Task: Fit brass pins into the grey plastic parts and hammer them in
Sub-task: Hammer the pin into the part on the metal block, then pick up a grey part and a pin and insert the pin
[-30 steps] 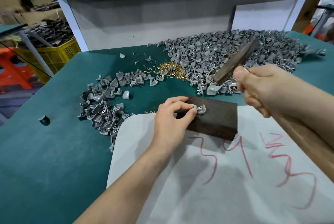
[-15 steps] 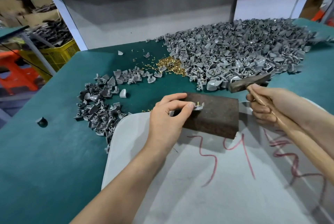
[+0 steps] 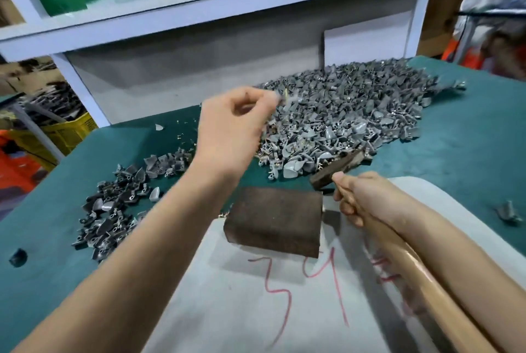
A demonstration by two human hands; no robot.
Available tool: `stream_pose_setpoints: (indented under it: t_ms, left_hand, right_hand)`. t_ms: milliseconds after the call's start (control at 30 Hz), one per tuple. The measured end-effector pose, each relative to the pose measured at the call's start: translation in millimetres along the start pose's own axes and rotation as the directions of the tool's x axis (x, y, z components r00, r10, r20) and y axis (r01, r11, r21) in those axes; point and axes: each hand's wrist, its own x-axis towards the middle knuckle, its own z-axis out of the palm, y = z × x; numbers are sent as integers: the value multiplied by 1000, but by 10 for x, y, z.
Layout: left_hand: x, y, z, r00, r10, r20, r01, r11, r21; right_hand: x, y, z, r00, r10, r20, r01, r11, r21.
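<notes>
Pinching a grey part (image 3: 288,99), the left hand (image 3: 230,136) is seemingly dropping it on the pile (image 3: 355,107). The right hand (image 3: 367,196) is gripping the idle hammer (image 3: 336,166).

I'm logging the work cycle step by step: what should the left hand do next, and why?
Probably drop the grey part onto the big pile: the left hand pinches it above that heap, the dark block it sat on half a second ago is bare, and the right hand holds the hammer low beside it.
</notes>
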Motion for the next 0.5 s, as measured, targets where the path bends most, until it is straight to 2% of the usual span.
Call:
stream_pose_setpoints:
  t_ms: [100,200,233,267,333,367,400,433,500]
  left_hand:
    - [519,91,82,990,-13,140,-18,975,220]
    - [647,-333,-222,944,-238,227,116,886,448]
    - [608,-557,-404,923,-312,225,148,827,542]
    - [554,-802,-595,902,-381,205,155,726,670]
    - [375,-1231,-954,839,-518,169,96,445,890]
    - [294,-1385,-1084,805,-570,164,55,348,936]
    - [230,-1502,-1175,785,-598,162,45,315,948]
    - [187,-1572,-1238,785,-599,158,57,323,945]
    - [152,-1630,-1343,827,-540,156,51,348,936]
  right_hand:
    - [-17,4,-8,997,-60,-46,53,988,-144]
    - [-47,-26,10,964,-201,-171,89,857,-507]
    - [-65,-28,34,949,-239,-205,80,812,-579]
    - [-78,-22,64,933,-277,-228,75,773,-630]
    - [-113,-15,88,894,-357,-273,43,674,-738]
    - [-117,-13,66,877,-388,-282,22,620,-784]
    - [-118,-10,40,868,-409,-281,7,577,-817]
    - [-116,-1,13,865,-418,-277,-2,548,-836]
    - [-105,31,-5,863,-428,-268,-6,522,-853]
